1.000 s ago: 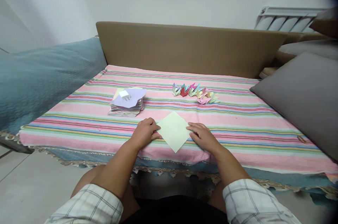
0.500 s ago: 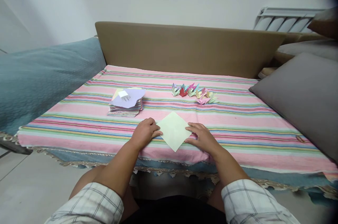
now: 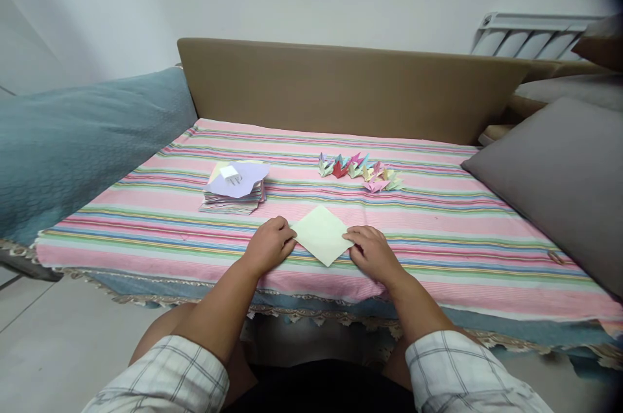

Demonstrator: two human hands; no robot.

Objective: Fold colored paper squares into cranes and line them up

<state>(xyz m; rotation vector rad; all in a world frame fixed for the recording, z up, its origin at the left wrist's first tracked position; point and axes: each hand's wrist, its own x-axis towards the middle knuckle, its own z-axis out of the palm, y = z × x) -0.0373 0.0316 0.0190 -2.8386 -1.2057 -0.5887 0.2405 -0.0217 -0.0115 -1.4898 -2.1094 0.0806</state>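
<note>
A pale green square of paper (image 3: 322, 236) is turned like a diamond over the striped cloth, its near corner pointing at me. My left hand (image 3: 270, 245) pinches its left corner between thumb and fingers. At the opposite corner, my right hand (image 3: 372, 253) grips the paper the same way, fingers closed. Beyond the paper lies a cluster of folded paper cranes (image 3: 360, 171) in several colours. To the left is a stack of paper sheets (image 3: 232, 204), topped by a lilac sheet (image 3: 250, 179) with a white plug adapter (image 3: 230, 173) on it.
The striped cloth (image 3: 146, 218) covers the sofa seat. A brown backrest (image 3: 341, 88) rises behind, a blue-covered armrest (image 3: 97, 121) stands left, and a grey cushion (image 3: 559, 166) leans at the right. A small brown object (image 3: 555, 258) lies near that cushion.
Both hands have closed on the paper's side corners. Its near corner has shifted away from me, and the paper looks shorter front to back.
</note>
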